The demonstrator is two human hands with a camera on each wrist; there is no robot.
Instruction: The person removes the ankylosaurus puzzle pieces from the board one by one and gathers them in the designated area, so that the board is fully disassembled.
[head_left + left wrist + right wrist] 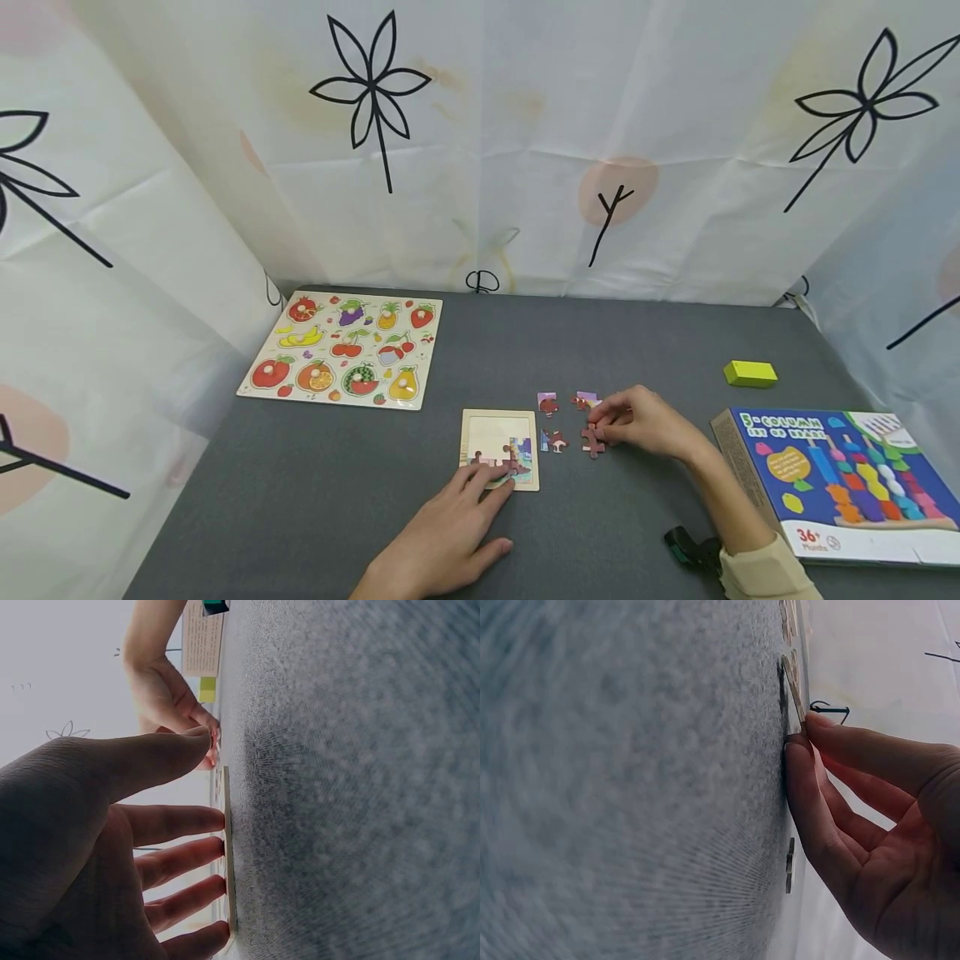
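A small wooden jigsaw tray (498,422) lies at the middle of the table, with several pieces fitted along its bottom and right side. My left hand (450,529) rests its straight fingertips on the tray's near edge, the thumb spread away to the side. Right of the tray, my right hand (645,423) pinches a brown jigsaw piece (592,442) between thumb and forefinger. In the right wrist view this jigsaw piece (793,690) is tilted, one edge raised off the cloth. Three loose pieces lie close by, one of them a brown-and-white piece (556,442).
A fruit puzzle board (337,396) lies at the back left. On the right stand a yellow block (750,374) and a blue toy box (780,467). A dark strap (693,552) lies by the right forearm. White patterned curtains (525,125) enclose the grey table.
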